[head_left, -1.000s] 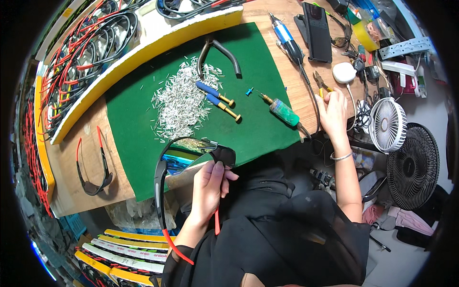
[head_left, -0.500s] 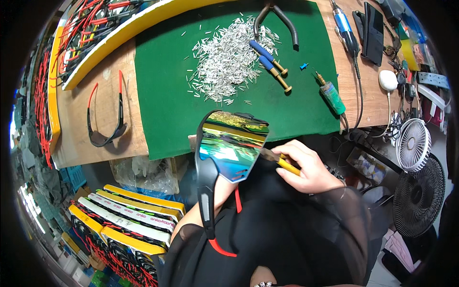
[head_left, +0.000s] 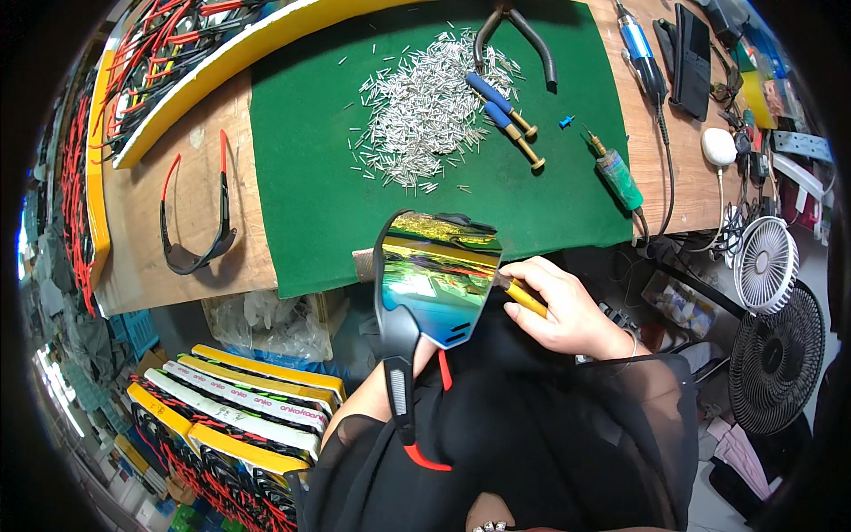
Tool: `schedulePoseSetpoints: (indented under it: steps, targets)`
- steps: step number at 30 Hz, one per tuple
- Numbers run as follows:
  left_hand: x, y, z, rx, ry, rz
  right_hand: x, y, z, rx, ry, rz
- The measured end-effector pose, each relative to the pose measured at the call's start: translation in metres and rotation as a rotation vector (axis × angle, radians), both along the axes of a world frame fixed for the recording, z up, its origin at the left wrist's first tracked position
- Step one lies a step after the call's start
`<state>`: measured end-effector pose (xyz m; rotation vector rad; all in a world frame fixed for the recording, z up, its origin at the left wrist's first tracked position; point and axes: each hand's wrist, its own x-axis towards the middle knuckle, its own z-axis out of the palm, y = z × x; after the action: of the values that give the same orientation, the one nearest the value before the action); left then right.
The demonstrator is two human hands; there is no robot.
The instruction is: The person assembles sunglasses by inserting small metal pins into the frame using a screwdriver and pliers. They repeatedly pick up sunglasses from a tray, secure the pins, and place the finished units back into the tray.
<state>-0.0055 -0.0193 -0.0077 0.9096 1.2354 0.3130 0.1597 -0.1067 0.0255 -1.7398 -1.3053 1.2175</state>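
Note:
Mirrored wraparound sunglasses, with a black frame and red temple tips, are held up over my lap at the bench edge. My left hand supports them from behind; the lens hides its fingers, and only the wrist and forearm show. Yellow-handled pliers are gripped in my right hand, fingers wrapped round the handles. Their jaws reach the right edge of the lens and are partly hidden there, so whether they touch it I cannot tell.
Small silver pins lie heaped on the green mat. Near them are blue-handled tools, black-handled pliers and a green-handled tool. Other sunglasses rest on bare wood at left. Boxes of frames stand lower left.
The sunglasses have shifted slightly right and turned a little. The pliers' jaws now sit closer to the lens edge, with less of them showing.

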Motion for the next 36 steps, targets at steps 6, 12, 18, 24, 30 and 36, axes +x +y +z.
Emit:
schedulePoseSetpoints:
  steps: [6,12,18,24,30,36]
  targets:
    - [0.005,0.001,0.000,0.020,0.010,0.027,0.000,-0.001,-0.002,-0.006,0.011,-0.016]
    - [0.007,0.001,0.005,0.068,-0.030,0.047,0.000,0.000,0.000,-0.034,0.053,-0.007]
    - [0.011,0.001,0.005,0.071,-0.145,0.131,0.000,0.000,0.003,-0.063,0.088,-0.004]
    - [0.013,0.004,0.018,0.246,-0.136,-0.048,-0.001,-0.001,0.003,-0.084,0.085,-0.007]
    - [0.012,0.004,0.018,0.243,-0.142,-0.050,-0.001,0.000,0.007,-0.103,0.062,0.005]
    - [0.013,0.004,0.017,0.296,-0.109,-0.102,-0.004,0.001,0.006,-0.128,0.043,-0.015]
